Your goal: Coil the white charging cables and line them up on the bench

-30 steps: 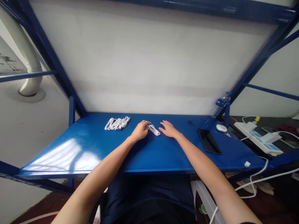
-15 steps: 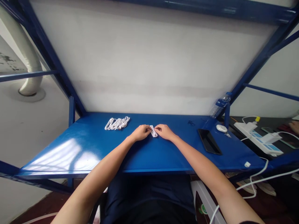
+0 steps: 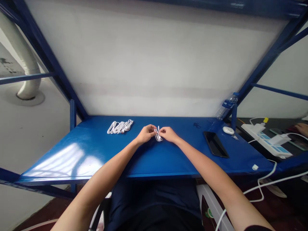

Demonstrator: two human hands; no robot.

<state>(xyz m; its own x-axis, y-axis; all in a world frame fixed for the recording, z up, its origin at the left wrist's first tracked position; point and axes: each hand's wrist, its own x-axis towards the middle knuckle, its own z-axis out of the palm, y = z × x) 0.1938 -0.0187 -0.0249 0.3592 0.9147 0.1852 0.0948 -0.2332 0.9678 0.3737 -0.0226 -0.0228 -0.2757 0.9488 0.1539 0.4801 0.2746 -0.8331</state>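
The looped cable (image 3: 158, 137) is between the hands, over the middle of the tabletop (image 3: 154, 162); whether it rests there, I cannot tell. The left hand (image 3: 147, 133) pinches its left side, the right hand (image 3: 168, 133) its right, fingertips curled in.

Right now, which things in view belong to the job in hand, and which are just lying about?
Job:
white cable bundle, held by the left hand and right hand
coiled white cables, probably, being alike

Apparently lying about:
black phone
plastic bottle
white oval case
small white block
power strip

Dark strands: cannot tell.
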